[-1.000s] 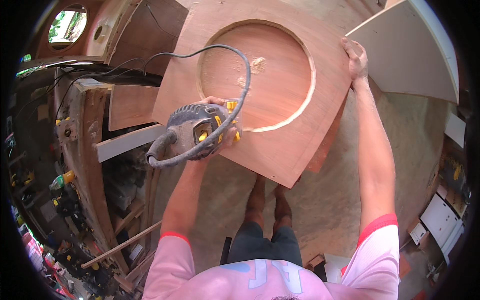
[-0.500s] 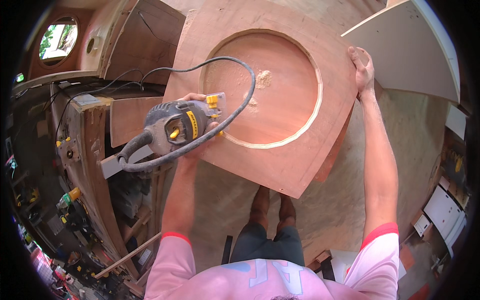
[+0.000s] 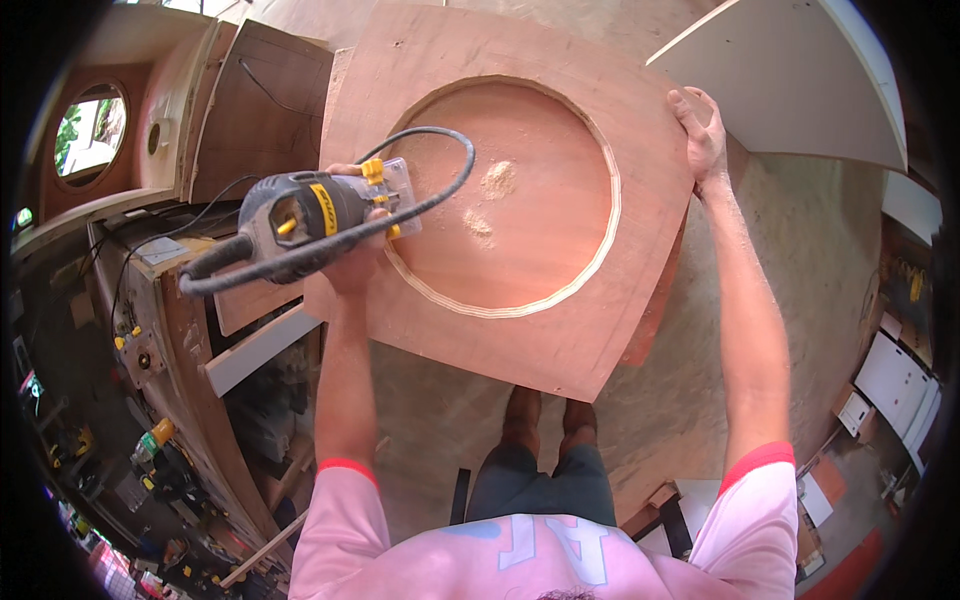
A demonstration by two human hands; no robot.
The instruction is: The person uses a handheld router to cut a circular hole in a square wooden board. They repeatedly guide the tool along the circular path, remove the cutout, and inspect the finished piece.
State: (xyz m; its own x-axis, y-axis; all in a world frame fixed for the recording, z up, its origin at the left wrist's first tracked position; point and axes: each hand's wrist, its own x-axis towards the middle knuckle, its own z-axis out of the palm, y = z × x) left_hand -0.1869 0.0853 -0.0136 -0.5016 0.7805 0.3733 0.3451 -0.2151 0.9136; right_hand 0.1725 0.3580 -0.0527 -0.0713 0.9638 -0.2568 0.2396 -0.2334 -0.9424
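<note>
My left hand (image 3: 358, 265) is wrapped round a grey and black handheld trim router (image 3: 300, 212) with yellow knobs and a clear base. The router is tilted over on its side at the left part of a plywood panel (image 3: 545, 352). Its thick cord (image 3: 440, 212) loops over the panel. A large round opening, with a pale layered edge (image 3: 613, 215), is cut in the panel. Inside it lies a wooden surface (image 3: 470, 268) with small heaps of sawdust (image 3: 498, 180). My right hand (image 3: 704, 140) grips the panel's right edge, its fingers partly hidden.
A white board (image 3: 800, 80) stands beyond my right hand. On the left are a wooden cabinet (image 3: 170, 300), a box with round holes (image 3: 130, 110) and shelves crowded with tools (image 3: 155, 450). White panels (image 3: 890, 400) lean at the far right.
The router in my left hand has moved left, and its cord loop has shifted with it. The panel appears slightly left in view. My right hand stays on its edge.
</note>
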